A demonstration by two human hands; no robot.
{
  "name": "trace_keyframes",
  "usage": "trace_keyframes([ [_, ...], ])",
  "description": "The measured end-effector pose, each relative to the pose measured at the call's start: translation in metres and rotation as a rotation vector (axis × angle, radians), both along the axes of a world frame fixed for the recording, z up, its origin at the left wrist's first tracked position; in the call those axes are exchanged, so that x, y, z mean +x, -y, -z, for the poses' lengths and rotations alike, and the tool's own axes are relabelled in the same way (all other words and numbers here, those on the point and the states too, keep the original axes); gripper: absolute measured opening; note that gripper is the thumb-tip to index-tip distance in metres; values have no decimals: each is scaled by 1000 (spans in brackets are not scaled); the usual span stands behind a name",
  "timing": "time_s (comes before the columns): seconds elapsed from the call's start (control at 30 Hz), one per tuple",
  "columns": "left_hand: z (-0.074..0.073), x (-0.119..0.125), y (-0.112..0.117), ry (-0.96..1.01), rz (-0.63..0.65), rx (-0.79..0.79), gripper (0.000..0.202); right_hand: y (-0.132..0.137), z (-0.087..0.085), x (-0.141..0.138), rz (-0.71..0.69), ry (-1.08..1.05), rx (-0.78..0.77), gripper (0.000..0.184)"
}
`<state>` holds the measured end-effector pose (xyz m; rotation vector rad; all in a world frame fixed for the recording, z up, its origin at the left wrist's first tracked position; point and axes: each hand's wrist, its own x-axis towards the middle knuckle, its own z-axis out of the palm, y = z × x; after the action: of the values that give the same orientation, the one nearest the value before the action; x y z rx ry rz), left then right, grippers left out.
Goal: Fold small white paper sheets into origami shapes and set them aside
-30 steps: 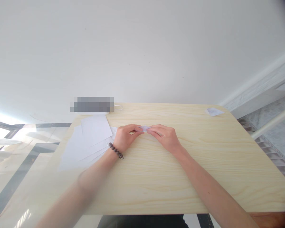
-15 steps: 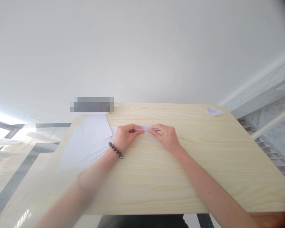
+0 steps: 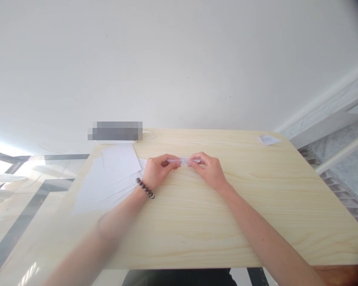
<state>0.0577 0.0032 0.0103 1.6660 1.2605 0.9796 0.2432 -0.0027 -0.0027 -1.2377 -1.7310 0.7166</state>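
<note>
Between my two hands, over the middle of the table, is a small folded piece of white paper (image 3: 183, 161). My left hand (image 3: 160, 169) pinches its left end between thumb and fingers. At the right end, my right hand (image 3: 208, 168) grips it the same way, thumb toward me. The fingers cover both ends, so only the paper's middle and thin edges show. A dark beaded bracelet (image 3: 145, 188) circles my left wrist.
Overlapping white sheets (image 3: 121, 161) lie on the left of the wooden table (image 3: 197, 222). A folded paper piece (image 3: 269, 140) rests at the far right corner. A blurred-out object (image 3: 117, 132) with a white cable (image 3: 149, 134) stands against the wall at the back left.
My fingertips have shifted slightly apart along the paper, and more of its middle shows. My right fingers have risen a little. The papers on the table are unchanged.
</note>
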Motion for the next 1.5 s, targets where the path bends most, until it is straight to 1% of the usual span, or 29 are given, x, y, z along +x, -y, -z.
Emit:
trace_keyframes([
  [0.2, 0, 1, 0, 47, -7, -39, 32, 0, 0, -2, -13, -39, -29, 15],
  [0.43, 1, 1, -2, 175, 9, -115, 33, -1, 2, -2, -63, -219, -133, 18],
  [0.5, 2, 1, -3, 177, 27, -107, 35, -1, 3, -1, -83, -239, -154, 19],
  [0.57, 4, 0, -4, 136, 52, -80, 35, -2, 4, -1, -91, -252, -181, 20],
  [0.63, 4, -2, -5, 61, 74, -10, 30, -2, 4, 0, -89, -266, -211, 20],
  [0.67, 4, -3, -5, 12, 82, 54, 27, -2, 4, 1, -84, -272, -228, 20],
  [0.77, 2, -5, -4, -135, 103, 321, 20, -4, 0, 4, -67, -278, -292, 21],
  [0.87, -1, -6, -3, -227, 199, 520, 17, -5, -6, 8, -78, -284, -370, 22],
  [0.93, 0, -6, -3, -252, 251, 601, 17, -6, -9, 11, -101, -282, -415, 23],
  [1.0, 2, -6, -3, -260, 251, 662, 18, -6, -11, 12, -129, -267, -443, 23],
  [1.1, 5, -6, -5, -258, 243, 711, 18, -5, -13, 13, -167, -244, -447, 22],
  [1.2, 6, -6, -6, -261, 217, 748, 18, -3, -13, 11, -195, -220, -408, 22],
  [1.27, 6, -7, -7, -268, 183, 760, 18, -1, -12, 8, -206, -193, -341, 23],
  [1.37, 6, -7, -7, -261, 147, 772, 17, 3, -9, 4, -210, -90, -160, 23],
  [1.5, 7, -6, -8, -225, 129, 768, 14, 5, -4, 0, -161, 77, 143, 20],
])
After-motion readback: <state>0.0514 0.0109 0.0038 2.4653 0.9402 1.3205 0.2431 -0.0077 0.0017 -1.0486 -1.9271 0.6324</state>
